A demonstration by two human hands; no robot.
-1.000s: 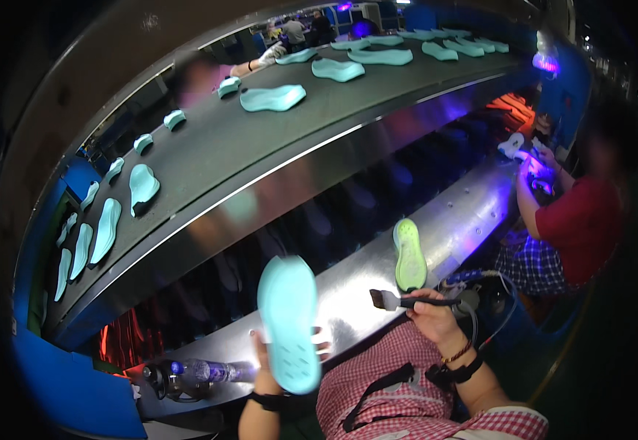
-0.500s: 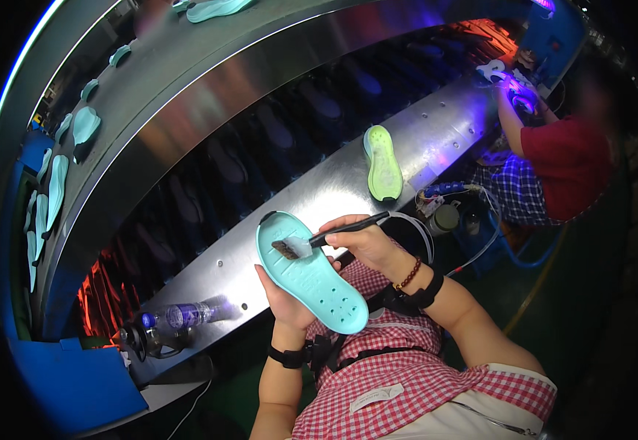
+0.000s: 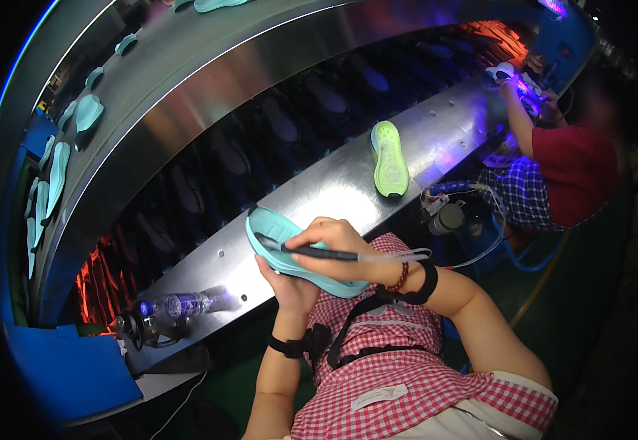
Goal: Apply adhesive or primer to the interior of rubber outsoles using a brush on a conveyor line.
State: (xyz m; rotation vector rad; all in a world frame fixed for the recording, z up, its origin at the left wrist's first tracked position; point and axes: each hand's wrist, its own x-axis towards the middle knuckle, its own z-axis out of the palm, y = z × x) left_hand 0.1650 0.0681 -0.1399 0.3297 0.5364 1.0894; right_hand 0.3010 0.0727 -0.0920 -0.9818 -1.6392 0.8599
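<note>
A light-blue shoe sole (image 3: 281,224) is tilted in my left hand (image 3: 294,290), whose fingers grip its underside and near edge. My right hand (image 3: 333,246) is closed round the black handle of a brush (image 3: 324,254). The brush head rests inside the sole's raised rim near its far-left end, and its bristles are mostly hidden. The right hand covers part of the sole's middle. Beyond my hands, a yellow-green sole (image 3: 390,163) lies on the metal ledge (image 3: 260,263).
A clear bottle (image 3: 187,305) lies on the ledge's left end beside a dark jug (image 3: 137,327). Behind the ledge, dark soles pass under a metal hood (image 3: 209,81). More light-blue soles (image 3: 56,176) sit on the upper belt. At right, a person in red (image 3: 572,158) works under violet light.
The brush has swung from across the sole's middle to inside its far-left end, its handle now lower. The sole has tilted and my right hand has come down over it.
</note>
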